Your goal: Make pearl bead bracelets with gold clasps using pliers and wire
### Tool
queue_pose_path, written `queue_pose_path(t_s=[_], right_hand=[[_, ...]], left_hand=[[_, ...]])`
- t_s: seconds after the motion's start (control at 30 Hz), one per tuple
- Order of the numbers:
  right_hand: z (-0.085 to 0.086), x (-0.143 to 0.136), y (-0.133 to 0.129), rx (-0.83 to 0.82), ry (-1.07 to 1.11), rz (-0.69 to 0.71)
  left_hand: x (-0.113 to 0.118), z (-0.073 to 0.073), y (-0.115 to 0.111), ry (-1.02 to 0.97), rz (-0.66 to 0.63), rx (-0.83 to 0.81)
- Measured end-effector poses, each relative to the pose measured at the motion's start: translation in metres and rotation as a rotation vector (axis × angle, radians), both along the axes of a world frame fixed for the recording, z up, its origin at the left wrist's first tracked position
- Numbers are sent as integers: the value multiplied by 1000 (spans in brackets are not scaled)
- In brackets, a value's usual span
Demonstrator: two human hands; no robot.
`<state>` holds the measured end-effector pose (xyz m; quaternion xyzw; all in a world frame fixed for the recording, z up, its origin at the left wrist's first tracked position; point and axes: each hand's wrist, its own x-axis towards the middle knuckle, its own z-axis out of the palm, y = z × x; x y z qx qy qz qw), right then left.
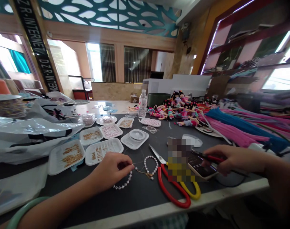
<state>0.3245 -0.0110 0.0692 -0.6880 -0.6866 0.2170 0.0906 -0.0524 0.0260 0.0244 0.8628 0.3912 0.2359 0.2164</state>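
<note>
My left hand pinches one end of a beaded bracelet of pearly beads, which hangs below the fingers over the dark mat. Beside it, a second bead bracelet with a gold clasp chain lies in a loop. My right hand is wrapped round red-handled pliers, whose tips point left above a phone. Between the hands rest large scissors with one red and one yellow handle, blades pointing away and parted. A blurred patch covers part of the scissors and phone.
White trays of gold parts and beads stand at the left, near plastic bags. A water bottle and piled small dolls are farther back. Pink and blue strips lie right. The table edge runs in front.
</note>
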Motion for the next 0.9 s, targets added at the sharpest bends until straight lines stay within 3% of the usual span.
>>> queue_pose_path(t_s=[0.23, 0.6, 0.9], right_hand=[[7, 4, 14, -79, -37, 70], [-2, -15, 10, 194, -146, 82], [1, -35, 12, 239, -221, 106]], left_hand=[[-1, -3, 1, -4, -5, 16], [-1, 0, 1, 2, -10, 24], [0, -1, -1, 8, -15, 30]])
